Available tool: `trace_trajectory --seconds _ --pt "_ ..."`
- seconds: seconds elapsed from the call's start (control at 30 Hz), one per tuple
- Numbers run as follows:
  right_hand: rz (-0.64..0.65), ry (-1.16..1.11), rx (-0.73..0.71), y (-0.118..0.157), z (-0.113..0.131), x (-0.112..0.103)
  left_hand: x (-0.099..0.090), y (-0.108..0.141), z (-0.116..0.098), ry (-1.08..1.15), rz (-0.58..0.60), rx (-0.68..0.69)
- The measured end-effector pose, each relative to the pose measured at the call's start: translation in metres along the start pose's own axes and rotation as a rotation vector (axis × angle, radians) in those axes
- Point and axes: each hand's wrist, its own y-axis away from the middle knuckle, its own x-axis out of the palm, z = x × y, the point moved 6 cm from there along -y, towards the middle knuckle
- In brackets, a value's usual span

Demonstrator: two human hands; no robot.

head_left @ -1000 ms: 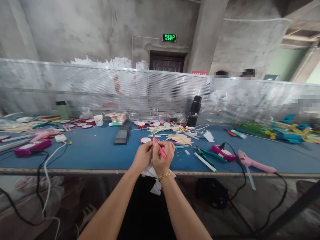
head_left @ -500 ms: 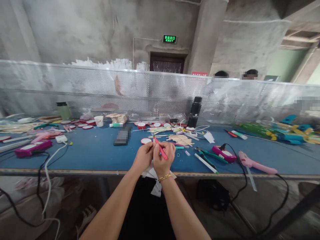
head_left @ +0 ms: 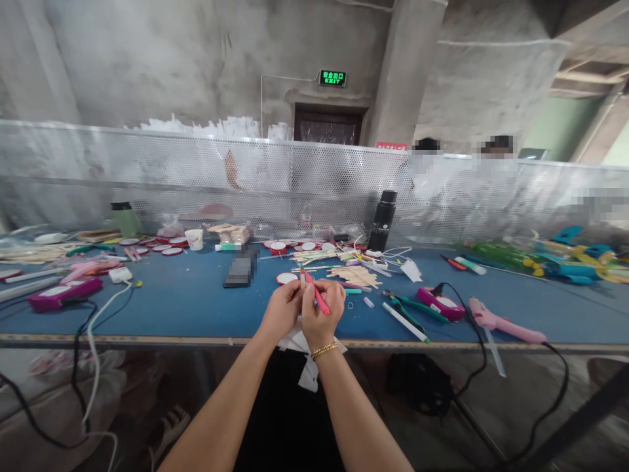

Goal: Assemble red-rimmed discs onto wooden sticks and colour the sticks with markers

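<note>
My right hand [head_left: 324,300] is closed around a pinkish-red marker pen [head_left: 319,298], which slants up and left over the blue table. Close beside it, my left hand [head_left: 284,307] pinches a small pale wooden stick [head_left: 303,276] that has green near its upper end. The pen's upper end meets or nearly meets the stick; which of the two I cannot tell. Just beyond the hands lie a round white disc with a red rim [head_left: 287,278] and a fan of wooden craft sticks [head_left: 354,275]. White paper [head_left: 295,337] sits under my wrists at the table edge.
To the right are green-handled pliers [head_left: 410,311], a white marker [head_left: 405,322], a purple box [head_left: 441,303] and a pink glue gun [head_left: 506,322] with its cord. A phone [head_left: 240,269] lies left of centre. A black bottle [head_left: 382,221] stands before the perforated screen [head_left: 334,177].
Both hands hold nearly the same place. The pen has shifted very slightly against the stick.
</note>
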Motion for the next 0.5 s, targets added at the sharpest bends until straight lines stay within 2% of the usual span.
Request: trace_trajectory --seconds 0.37,0.5 --pt "0.031 -0.023 0.0 -0.0011 0.0023 0.0042 -0.0014 -0.0014 -0.0079 0.031 0.008 0.025" --pt "0.0 -0.017 0.013 -0.0029 0.0017 0.0049 -0.0046 -0.0043 -0.0032 0.041 -0.024 -0.002"
